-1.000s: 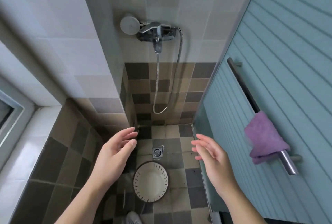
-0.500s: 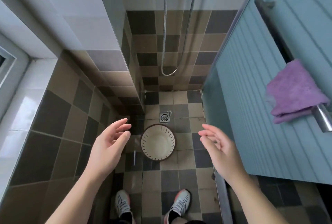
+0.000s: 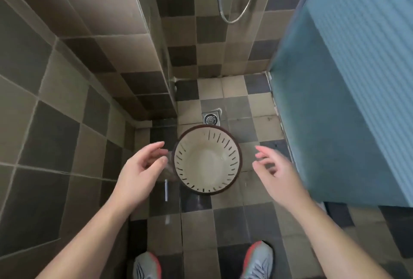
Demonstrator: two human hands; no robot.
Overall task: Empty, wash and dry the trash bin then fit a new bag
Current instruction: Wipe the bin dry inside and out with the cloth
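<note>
Trash bin (image 3: 206, 162), empty slotted plastic, likely light, stiff, maybe wet-slick; best gripped at opposite rim edges; left hand (image 3: 139, 173) and right hand (image 3: 278, 174) spread, holding nothing.

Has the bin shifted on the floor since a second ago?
No. The bin sits just in front of the floor drain, same gap as before; only the camera tilted down.

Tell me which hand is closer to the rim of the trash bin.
The left hand: its fingertips nearly reach the trash bin rim, while the right hand shows bare floor between.
</note>
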